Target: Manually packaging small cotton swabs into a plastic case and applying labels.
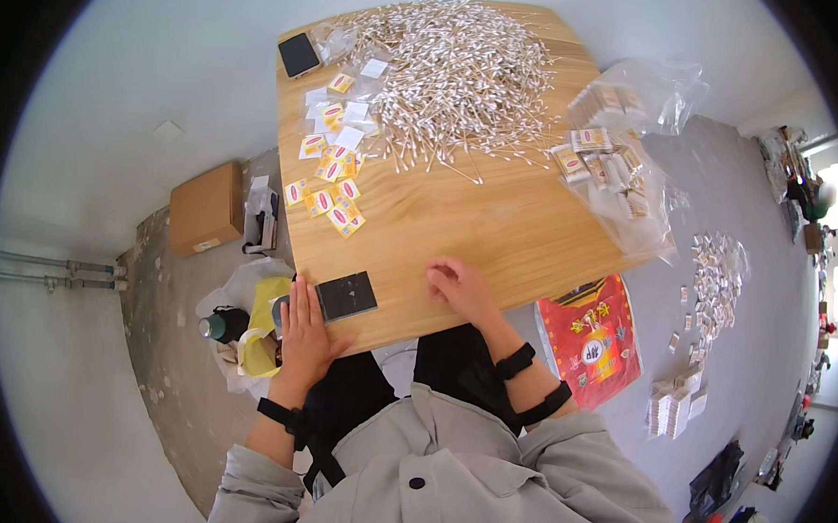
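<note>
At the table's near left edge my left hand lies flat, its fingers stretched out beside a flat black rectangular thing. My right hand rests over the front edge with its fingers loosely curled in, and nothing sticks out of it. A large heap of cotton swabs with white tips and pale sticks covers the far part of the wooden table. Several small yellow and white printed cards lie scattered along the left side. Farther up on that side are clear plastic bags with white slips.
A phone-like black device lies at the far left corner. Clear bags of packed small boxes hang over the right edge. Below are a red printed bag, scattered packets, a cardboard box and a yellow bag beside a bottle.
</note>
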`<state>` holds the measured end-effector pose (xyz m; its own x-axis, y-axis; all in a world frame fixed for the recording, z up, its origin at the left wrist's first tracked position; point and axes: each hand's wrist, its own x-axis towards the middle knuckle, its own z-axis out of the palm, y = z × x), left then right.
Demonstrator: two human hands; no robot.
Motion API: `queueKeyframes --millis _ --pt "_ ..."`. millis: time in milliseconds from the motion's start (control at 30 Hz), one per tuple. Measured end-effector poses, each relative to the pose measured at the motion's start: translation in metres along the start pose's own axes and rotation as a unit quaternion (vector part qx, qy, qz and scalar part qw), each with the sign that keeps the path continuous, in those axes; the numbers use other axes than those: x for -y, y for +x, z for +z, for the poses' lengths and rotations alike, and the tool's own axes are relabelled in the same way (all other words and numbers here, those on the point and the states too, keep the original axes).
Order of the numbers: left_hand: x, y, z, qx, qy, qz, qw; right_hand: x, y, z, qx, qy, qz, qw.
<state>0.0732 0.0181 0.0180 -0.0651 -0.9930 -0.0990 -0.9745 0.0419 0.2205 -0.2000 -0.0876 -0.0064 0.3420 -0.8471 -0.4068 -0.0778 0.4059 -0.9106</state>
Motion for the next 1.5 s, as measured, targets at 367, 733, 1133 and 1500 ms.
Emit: queueKeyframes --millis 367,733,1133,1500 --pt "-0.079 0.062 0.027 -0.126 -0.052 0.051 0.989 0.045 0.110 -0.062 -0.417 -0.412 -0.280 0.760" --pt "-0.106 0.093 0.040 -0.107 -0.032 0.070 0.991 0.037 0.069 -0.025 -0.175 -0.377 -0.234 0.879" --pt "-0.108 0.101 0.037 -0.094 -0.059 0.078 0.991 0.069 0.168 -0.035 -0.358 -0.385 -0.188 0.829" --pt "-0.106 0.100 0.033 -0.089 -0.062 0.072 0.991 0.039 0.077 -0.045 -0.233 -0.409 -0.272 0.839"
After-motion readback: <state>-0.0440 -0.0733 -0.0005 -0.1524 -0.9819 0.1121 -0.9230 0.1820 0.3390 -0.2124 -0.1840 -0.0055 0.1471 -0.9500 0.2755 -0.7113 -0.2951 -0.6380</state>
